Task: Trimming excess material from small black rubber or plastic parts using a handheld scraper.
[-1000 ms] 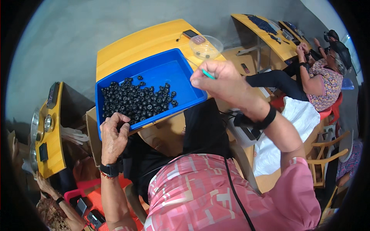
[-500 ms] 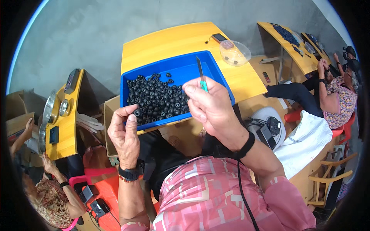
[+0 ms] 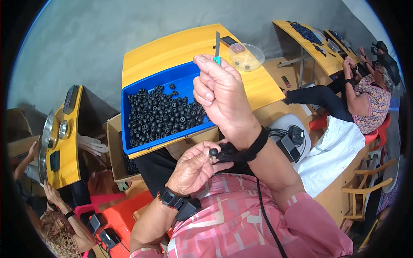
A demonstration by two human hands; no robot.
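My right hand (image 3: 223, 90) is raised over the blue tray's right part, its fingers closed round a craft knife (image 3: 217, 47) with a green handle and its thin blade pointing up. Below it, close to the right wrist and its black band, my left hand (image 3: 193, 165) pinches a small black round rubber-like part (image 3: 213, 152). Many similar black parts with holes (image 3: 165, 112) lie heaped in the blue tray (image 3: 185, 76), mostly toward its left and front.
The tray rests on a yellow table (image 3: 172, 47) with a clear round bowl (image 3: 254, 56) and a phone (image 3: 228, 40) at its far right. A cardboard box (image 3: 114, 137) stands left beneath it. People work at tables on both sides; a white sack (image 3: 335, 142) lies right.
My left hand has left the tray's front edge, moving right and toward me with the black part. My right hand has risen slightly and turned, the knife with it. The view has shifted slightly.
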